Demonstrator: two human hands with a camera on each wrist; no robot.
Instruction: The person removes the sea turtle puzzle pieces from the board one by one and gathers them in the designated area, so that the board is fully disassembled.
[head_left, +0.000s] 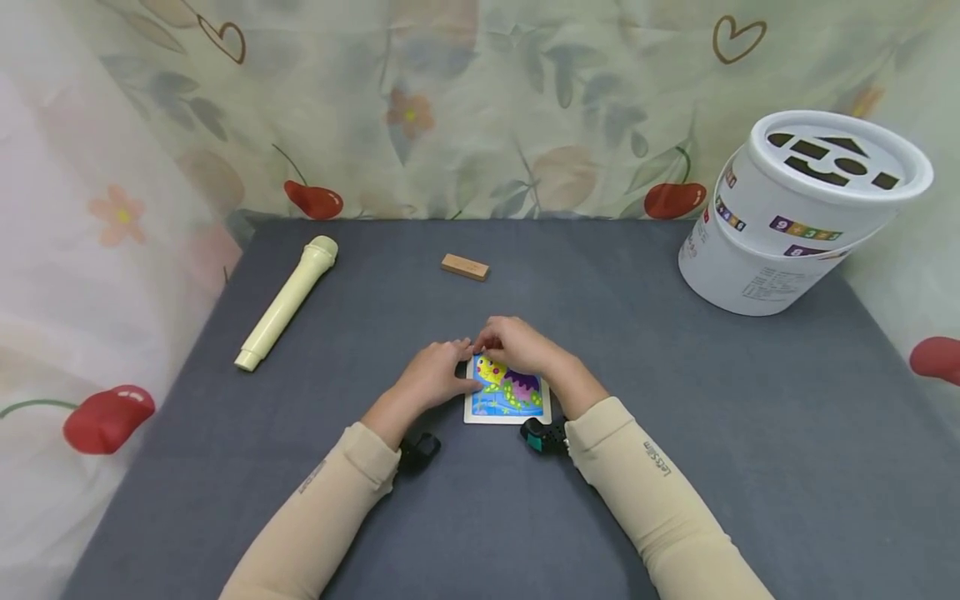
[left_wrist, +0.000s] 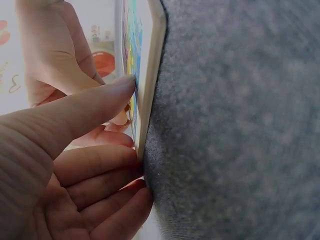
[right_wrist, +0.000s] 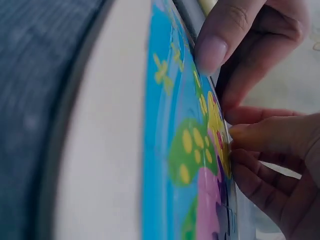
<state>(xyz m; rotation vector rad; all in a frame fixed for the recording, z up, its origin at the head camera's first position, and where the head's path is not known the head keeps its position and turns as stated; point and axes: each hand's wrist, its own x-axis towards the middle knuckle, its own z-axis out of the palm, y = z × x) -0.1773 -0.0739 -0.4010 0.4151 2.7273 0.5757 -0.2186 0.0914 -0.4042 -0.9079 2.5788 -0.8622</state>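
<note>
Dark grey covers the tabletop (head_left: 675, 400), and near its middle we see a small picture board (head_left: 510, 396) with a pale rim, lying between the two hands. Its picture has a yellow face, a purple and pink body and green spotted limbs on blue.

The left hand (head_left: 435, 375) holds the board at its left side: we see the thumb pressed on the picture and the other fingers reaching along the far left edge, close together. The right hand (head_left: 521, 346) comes over the far edge, its thumb and bent fingers pinching at the far left corner; we cannot tell whether a separate piece sits between the tips.

Beyond the hands we find a wooden block (head_left: 465, 267) lying flat. Far to the left, a cream microphone-shaped stick (head_left: 288, 300) lies at a slant. At the far right stands a white bucket (head_left: 795, 225), its lid cut with dark shaped openings. Behind everything we see a floral curtain (head_left: 480, 100) with cherries and hearts.
</note>
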